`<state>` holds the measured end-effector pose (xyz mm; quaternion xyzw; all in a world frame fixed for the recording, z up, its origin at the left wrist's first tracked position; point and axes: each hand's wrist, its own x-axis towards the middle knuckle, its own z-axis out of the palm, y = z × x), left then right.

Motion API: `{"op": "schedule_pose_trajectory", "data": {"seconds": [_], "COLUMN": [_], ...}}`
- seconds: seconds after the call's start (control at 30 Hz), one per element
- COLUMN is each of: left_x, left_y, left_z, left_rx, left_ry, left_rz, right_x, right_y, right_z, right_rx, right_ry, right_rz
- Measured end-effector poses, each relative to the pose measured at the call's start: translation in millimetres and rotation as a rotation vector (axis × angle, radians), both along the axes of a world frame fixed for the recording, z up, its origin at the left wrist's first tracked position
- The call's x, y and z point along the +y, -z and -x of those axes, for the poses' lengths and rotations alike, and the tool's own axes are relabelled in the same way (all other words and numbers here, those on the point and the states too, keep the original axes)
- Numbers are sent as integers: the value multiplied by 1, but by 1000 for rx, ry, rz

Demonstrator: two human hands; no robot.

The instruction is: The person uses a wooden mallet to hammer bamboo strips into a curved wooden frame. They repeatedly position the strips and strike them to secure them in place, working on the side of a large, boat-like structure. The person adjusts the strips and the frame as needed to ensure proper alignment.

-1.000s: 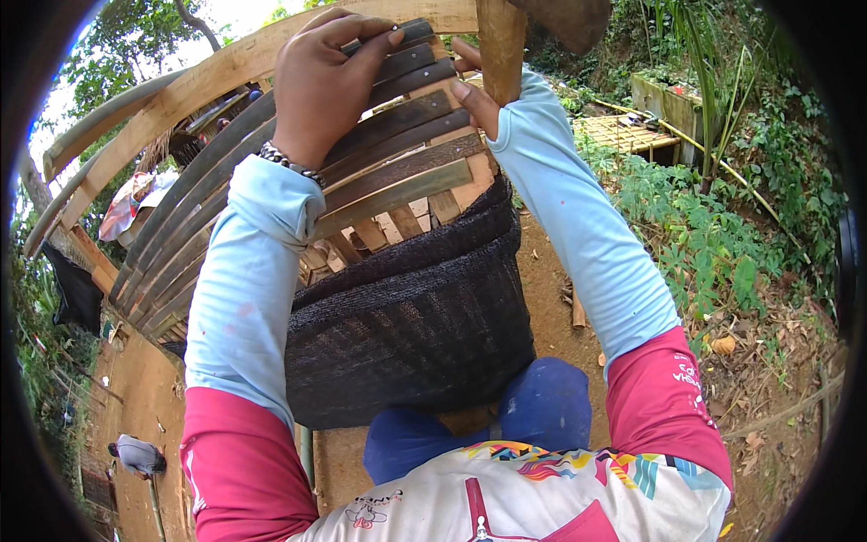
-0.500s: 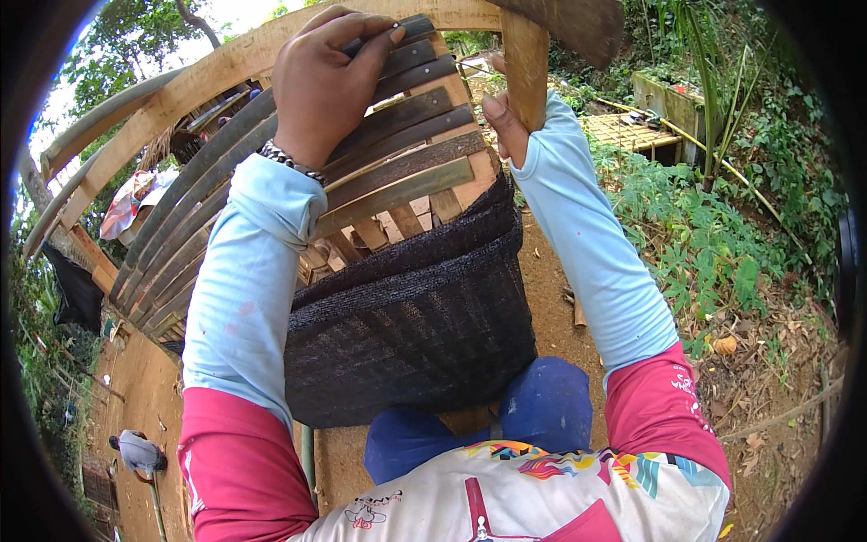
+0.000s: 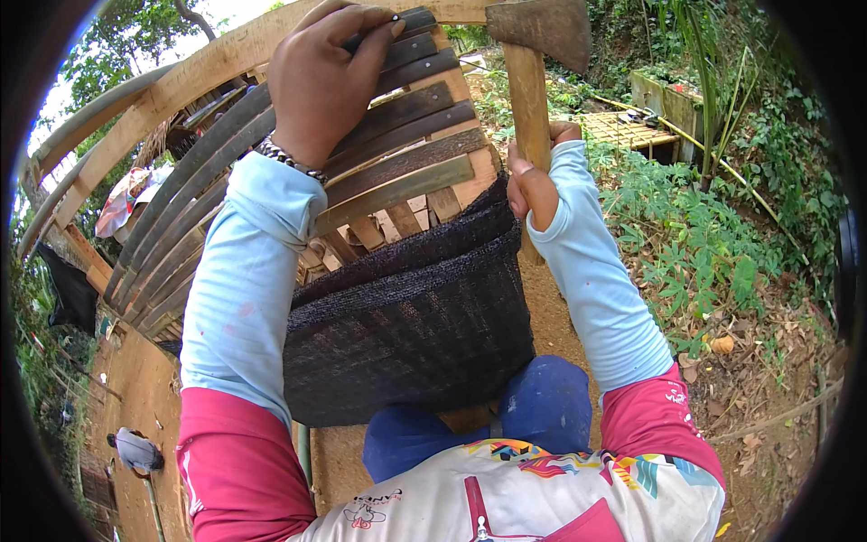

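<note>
My right hand (image 3: 540, 182) is wrapped round the wooden handle (image 3: 526, 99) of a hatchet, right of the slatted frame. The dark metal hatchet head (image 3: 546, 32) is up at the top edge, blade to the right. My left hand (image 3: 327, 81) is closed in a pinch at the end of the topmost dark slat (image 3: 417, 20). A tiny dark tip, looking like a nail, shows at its fingertips; most of it is hidden. Several dark slats (image 3: 411, 117) lie side by side across pale wooden supports, with nail heads at their ends.
Black mesh netting (image 3: 406, 325) hangs over the near side of the frame, against my knees. A curved pale beam (image 3: 208, 72) runs along the far side. Green plants (image 3: 704, 244) grow on the right. A person (image 3: 137, 450) bends over on the dirt at lower left.
My right hand and the hatchet have come down toward me and slightly right, apart from the slats, so more of the hatchet head shows. My left hand has stayed at the slat's end.
</note>
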<state>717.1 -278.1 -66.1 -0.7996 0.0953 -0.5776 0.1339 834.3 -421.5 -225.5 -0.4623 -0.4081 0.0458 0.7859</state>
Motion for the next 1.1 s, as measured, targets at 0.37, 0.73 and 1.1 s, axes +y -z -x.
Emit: {"op": "schedule_pose_trajectory", "data": {"seconds": [0.37, 0.73, 1.1], "left_x": [-5, -8, -12], "left_y": [-2, 0, -1], "left_z": [-2, -4, 3], "left_rx": [-42, -79, -89], "left_ry": [8, 73, 54], "left_rz": [-34, 42, 15], "right_x": [-4, 30, 25], "right_y": [-7, -6, -25], "right_z": [10, -18, -13], "right_rx": [-498, -697, -779], "right_ry": [222, 373, 421], "right_rz": [-54, -239, -276]}}
